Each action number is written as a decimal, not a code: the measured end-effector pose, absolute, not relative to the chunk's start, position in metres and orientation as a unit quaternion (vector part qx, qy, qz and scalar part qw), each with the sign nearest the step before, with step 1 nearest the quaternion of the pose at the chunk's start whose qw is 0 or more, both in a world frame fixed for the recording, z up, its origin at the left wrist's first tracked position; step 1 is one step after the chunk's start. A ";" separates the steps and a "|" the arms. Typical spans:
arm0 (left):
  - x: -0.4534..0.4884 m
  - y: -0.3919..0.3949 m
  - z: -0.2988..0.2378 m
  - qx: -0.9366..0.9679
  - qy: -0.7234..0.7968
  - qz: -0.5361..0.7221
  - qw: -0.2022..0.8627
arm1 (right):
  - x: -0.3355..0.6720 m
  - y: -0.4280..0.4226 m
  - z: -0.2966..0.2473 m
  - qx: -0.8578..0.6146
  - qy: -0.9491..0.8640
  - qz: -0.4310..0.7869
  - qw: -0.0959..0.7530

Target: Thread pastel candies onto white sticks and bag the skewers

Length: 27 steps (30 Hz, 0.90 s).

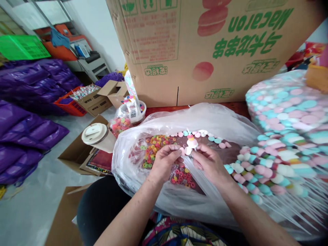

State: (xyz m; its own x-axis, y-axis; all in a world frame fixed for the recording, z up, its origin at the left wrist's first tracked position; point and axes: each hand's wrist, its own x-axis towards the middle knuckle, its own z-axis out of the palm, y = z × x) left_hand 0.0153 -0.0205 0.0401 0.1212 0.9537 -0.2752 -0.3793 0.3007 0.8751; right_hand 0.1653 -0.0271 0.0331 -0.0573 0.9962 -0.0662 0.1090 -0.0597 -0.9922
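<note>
Thumb and fingers of my left hand (pixel 166 160) pinch a pink marshmallow disc (pixel 182 151). My right hand (pixel 208 163) is closed on a marshmallow skewer, its thin white stick mostly hidden by the fingers. Between the hands sits a white marshmallow disc (pixel 188 150). Just beyond them is a small cake-shaped candy (pixel 190 140) in pink and white; whether it is on the stick I cannot tell. Colourful cereal rings (pixel 153 148) and red-pink rings (pixel 183 177) lie under and left of my hands. Loose pastel discs (pixel 198 133) line the far side.
Clear plastic sheeting (pixel 205 114) surrounds the work surface. Finished marshmallow skewers (pixel 274 171) are piled at right, below a bag of pastel marshmallows (pixel 287 102). A large carton (pixel 189 78) stands behind. At left are a white lidded cup (pixel 98 136) and a white tub (pixel 142 111).
</note>
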 end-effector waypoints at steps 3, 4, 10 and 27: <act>0.016 -0.037 0.045 0.334 0.469 0.509 0.640 | 0.147 -0.036 0.037 -0.518 -0.486 0.552 0.436; 0.015 -0.041 0.045 0.344 0.479 0.511 0.625 | 0.143 -0.039 0.039 -0.533 -0.497 0.534 0.428; -0.005 -0.050 0.041 0.213 0.462 0.515 0.690 | 0.148 -0.059 0.045 -0.568 -0.518 0.499 0.400; -0.004 -0.064 0.042 0.406 0.430 0.421 0.688 | 0.130 -0.059 0.031 -0.523 -0.332 0.651 0.438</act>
